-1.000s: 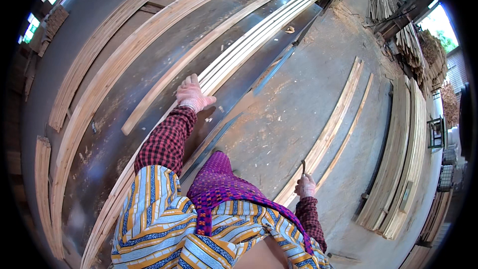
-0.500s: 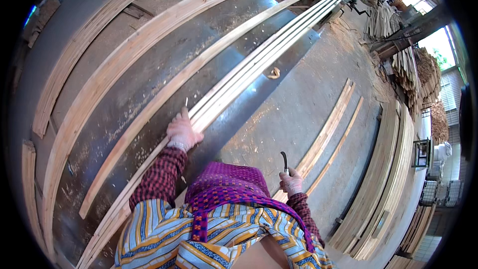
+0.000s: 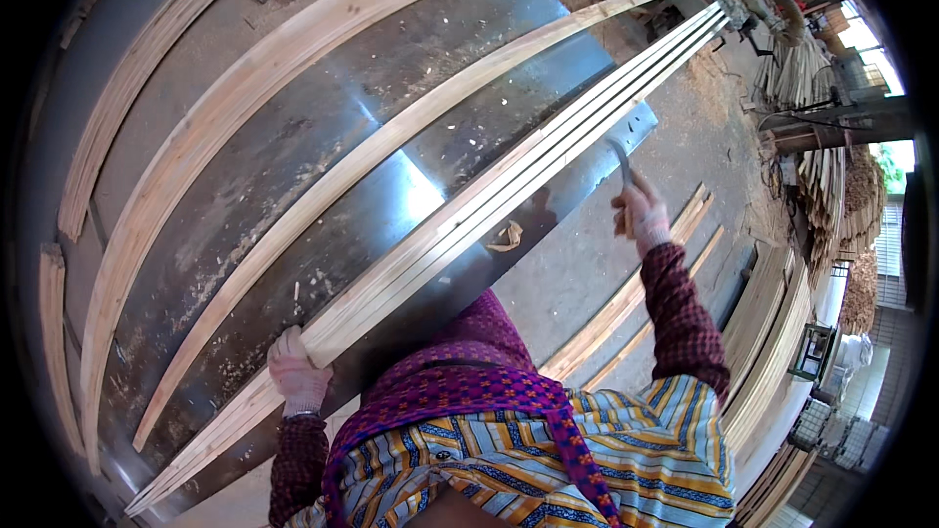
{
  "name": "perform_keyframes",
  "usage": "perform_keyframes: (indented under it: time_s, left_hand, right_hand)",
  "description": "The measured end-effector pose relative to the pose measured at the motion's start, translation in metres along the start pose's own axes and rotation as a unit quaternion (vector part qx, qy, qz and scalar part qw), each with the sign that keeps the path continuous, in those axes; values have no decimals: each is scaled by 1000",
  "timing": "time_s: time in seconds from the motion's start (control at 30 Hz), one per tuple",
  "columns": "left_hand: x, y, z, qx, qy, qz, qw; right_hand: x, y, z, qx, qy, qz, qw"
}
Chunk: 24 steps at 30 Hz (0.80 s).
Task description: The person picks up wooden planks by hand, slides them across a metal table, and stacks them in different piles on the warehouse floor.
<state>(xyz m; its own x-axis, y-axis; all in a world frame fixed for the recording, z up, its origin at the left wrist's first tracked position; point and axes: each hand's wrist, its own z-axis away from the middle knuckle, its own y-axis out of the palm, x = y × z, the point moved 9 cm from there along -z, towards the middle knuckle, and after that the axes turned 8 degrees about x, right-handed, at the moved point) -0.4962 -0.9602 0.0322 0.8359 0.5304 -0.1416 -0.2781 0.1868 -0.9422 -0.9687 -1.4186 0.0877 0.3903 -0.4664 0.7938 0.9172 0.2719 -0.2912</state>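
My left hand (image 3: 298,372), in a pale glove, is closed over a bundle of long pale wooden strips (image 3: 430,244) near the lower left. The strips lie side by side, slanting across a dark metal table (image 3: 577,64) toward the far right. Out past the table's right edge, my right hand (image 3: 642,217), also gloved, grips a small knife with a curved blade (image 3: 622,160). Its handle is mostly hidden in my fingers. The blade is near the strips' right side; I cannot tell whether it touches anything.
Other long boards (image 3: 293,39) and a narrower strip (image 3: 352,166) lie on the table to the left. A curled wood shaving (image 3: 507,236) sits near the right edge. On the right are floor boards (image 3: 636,303) and a stack (image 3: 768,332). Machinery (image 3: 753,0) stands at the far end.
My left hand has shifted down and left along the strips. My right hand has swung up and forward with the knife, from beside my body to the table's far right edge.
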Motion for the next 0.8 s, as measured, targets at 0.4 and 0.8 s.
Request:
perform_keyframes:
  time_s: [0.4,0.8]
  left_hand:
    - [-33,-14,3,-85,-83,-64,991]
    - [-11,8,9,-55,-78,-79,992]
  right_hand:
    - [80,-13,-131,42,91,59,993]
    - [77,27,-112,19,127,121,984]
